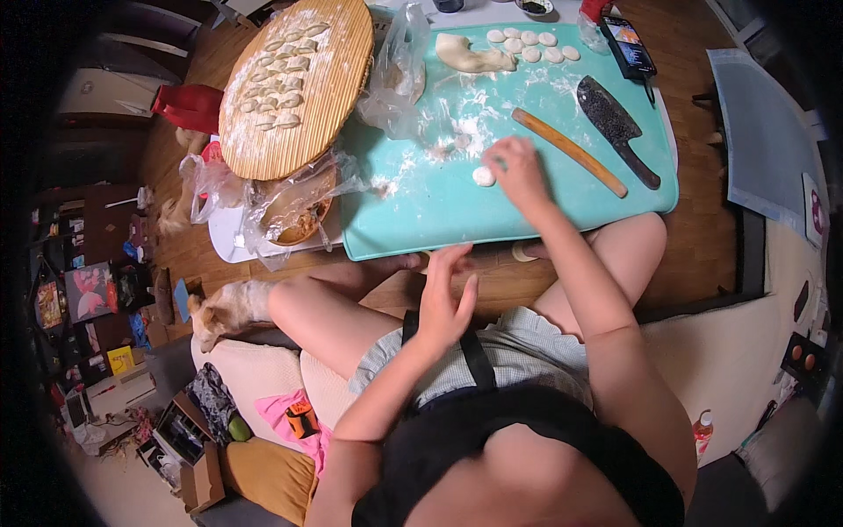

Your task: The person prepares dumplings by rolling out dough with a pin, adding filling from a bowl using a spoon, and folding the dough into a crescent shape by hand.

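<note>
My right hand point(517, 171) is over the green mat point(421, 221), blurred, its fingers curled and a little apart beside a small flattened dough piece point(484, 176). Whether the fingertips touch that piece is hard to tell. My left hand point(444, 303) hovers above my lap in front of the mat's near edge, holding nothing. To the right of my right hand lie a wooden rolling pin point(570, 153) and a dark cleaver point(612, 125). At the back are a lump of dough point(471, 56) and several flattened dough rounds point(530, 45). Flour is scattered across the mat.
Several shaped dumplings point(280, 85) sit on a floured round woven tray point(336, 72) at the left. Below it, a bowl of filling point(299, 221) is partly under plastic film. A plastic bag point(398, 79) and a phone point(629, 49) flank the mat. A dog point(227, 309) is beside my left knee.
</note>
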`<move>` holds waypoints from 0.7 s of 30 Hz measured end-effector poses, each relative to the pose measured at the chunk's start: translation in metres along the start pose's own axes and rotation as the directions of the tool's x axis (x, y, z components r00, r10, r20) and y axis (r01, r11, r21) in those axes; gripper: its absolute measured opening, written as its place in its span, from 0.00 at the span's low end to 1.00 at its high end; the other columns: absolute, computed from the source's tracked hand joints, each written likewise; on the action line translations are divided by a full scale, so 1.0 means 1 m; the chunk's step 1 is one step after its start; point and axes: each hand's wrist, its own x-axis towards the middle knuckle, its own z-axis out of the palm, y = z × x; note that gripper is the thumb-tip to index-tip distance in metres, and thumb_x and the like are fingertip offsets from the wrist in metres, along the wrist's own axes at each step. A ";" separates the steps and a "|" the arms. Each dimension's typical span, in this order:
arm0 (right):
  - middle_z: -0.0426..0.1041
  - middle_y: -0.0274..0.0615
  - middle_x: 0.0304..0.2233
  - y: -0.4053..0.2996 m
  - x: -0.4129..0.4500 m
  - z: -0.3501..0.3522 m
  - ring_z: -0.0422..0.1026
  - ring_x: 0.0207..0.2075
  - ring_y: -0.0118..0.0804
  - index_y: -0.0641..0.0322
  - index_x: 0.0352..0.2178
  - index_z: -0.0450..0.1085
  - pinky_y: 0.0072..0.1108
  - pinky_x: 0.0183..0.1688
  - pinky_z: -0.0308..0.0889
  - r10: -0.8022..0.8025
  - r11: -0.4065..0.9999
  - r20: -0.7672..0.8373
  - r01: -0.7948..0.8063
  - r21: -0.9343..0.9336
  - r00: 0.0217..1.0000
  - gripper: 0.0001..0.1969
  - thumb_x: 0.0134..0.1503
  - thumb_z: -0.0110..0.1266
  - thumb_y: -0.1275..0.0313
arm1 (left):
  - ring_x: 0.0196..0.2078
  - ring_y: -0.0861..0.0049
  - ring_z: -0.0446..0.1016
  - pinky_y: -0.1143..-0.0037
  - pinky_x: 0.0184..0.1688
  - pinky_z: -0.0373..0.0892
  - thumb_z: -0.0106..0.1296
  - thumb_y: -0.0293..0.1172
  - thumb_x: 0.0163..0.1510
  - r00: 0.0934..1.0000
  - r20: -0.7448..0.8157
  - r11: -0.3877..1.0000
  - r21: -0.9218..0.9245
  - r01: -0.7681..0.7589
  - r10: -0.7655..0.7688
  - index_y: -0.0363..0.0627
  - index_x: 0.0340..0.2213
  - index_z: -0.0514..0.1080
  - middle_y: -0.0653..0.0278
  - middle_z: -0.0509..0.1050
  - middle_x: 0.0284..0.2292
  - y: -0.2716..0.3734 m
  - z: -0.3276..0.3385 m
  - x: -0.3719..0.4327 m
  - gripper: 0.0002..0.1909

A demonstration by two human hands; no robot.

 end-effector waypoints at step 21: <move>0.63 0.44 0.31 -0.002 -0.038 -0.103 0.65 0.34 0.40 0.64 0.39 0.66 0.24 0.36 0.62 0.123 0.975 -0.356 -0.179 -0.130 0.927 0.17 0.44 0.55 0.77 | 0.61 0.62 0.37 0.63 0.59 0.37 0.34 0.53 0.52 0.976 0.051 0.709 0.679 -0.190 0.213 0.44 0.56 0.43 0.56 0.41 0.58 -0.091 0.089 0.177 0.36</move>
